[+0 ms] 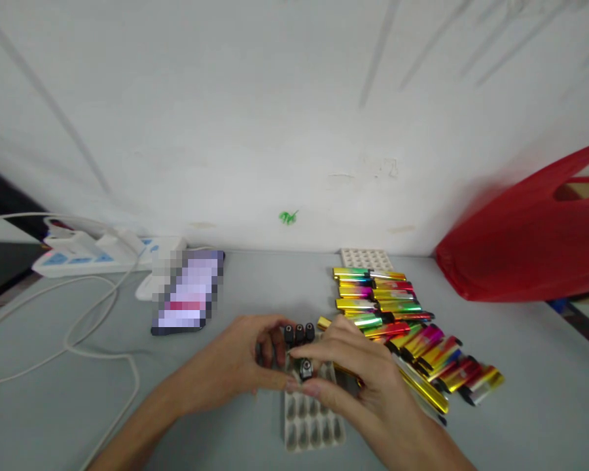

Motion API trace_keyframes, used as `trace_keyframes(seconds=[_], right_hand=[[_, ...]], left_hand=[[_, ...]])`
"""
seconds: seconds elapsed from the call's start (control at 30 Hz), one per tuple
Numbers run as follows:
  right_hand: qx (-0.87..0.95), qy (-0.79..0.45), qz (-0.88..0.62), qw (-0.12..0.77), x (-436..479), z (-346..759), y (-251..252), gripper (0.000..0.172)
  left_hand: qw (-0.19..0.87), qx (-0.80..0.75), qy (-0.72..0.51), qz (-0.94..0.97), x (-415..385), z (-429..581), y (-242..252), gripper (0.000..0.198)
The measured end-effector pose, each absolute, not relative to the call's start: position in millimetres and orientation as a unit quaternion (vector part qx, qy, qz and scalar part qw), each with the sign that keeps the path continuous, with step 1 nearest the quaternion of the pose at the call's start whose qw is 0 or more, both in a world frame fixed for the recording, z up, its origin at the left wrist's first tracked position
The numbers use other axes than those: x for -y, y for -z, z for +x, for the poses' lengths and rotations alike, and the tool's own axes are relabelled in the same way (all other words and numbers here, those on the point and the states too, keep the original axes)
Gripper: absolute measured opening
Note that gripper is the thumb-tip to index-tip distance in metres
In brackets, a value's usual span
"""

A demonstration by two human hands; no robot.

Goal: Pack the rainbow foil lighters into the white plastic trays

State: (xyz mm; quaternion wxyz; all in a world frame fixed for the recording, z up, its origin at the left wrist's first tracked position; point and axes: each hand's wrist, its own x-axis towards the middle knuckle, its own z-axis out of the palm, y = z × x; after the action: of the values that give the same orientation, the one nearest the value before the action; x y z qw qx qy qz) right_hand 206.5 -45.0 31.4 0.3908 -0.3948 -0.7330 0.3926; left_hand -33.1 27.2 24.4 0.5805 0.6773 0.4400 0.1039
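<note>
My right hand (pixel 363 373) pinches a black-topped lighter (pixel 306 369) between thumb and fingers, its top facing me, over a pale tray (pixel 314 438) with rows of oval holes. Close on the left, my left hand (pixel 245 356) curves around the tray's upper side; its thumb tip comes near the held lighter and its fingers are bent but apart from the thumb. Several lighters with black tops (pixel 299 332) stand in a row at the tray's far end. Both hands hide parts of the tray and these lighters.
Several shiny gold, red and green lighters (pixel 397 306) lie in a spread on the grey table to the right. Behind them is another holed tray (pixel 366 258). A red bag (pixel 525 242) sits far right; a phone (pixel 189 294), power strip (pixel 88 261) and white cable (pixel 69 333) are left.
</note>
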Motion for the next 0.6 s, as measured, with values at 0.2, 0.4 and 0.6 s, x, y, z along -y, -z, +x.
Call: trace_keyframes(seconds=[0.2,0.4,0.6], right_hand=[[0.749,-0.392,-0.397,0.357,43.8,204.7,-32.1,0.028],[0.743,-0.382,-0.405,0.372,45.1,202.1,-27.7,0.029],[0.727,-0.363,-0.441,0.381,47.9,199.5,-23.7,0.024]], left_hand=[[0.584,-0.436,-0.112,0.675,-27.2,-32.7,-23.4,0.048],[0.586,-0.431,-0.112,0.677,-27.0,-32.2,-24.5,0.047],[0.579,-0.433,-0.103,0.683,-26.9,-31.8,-25.2,0.052]])
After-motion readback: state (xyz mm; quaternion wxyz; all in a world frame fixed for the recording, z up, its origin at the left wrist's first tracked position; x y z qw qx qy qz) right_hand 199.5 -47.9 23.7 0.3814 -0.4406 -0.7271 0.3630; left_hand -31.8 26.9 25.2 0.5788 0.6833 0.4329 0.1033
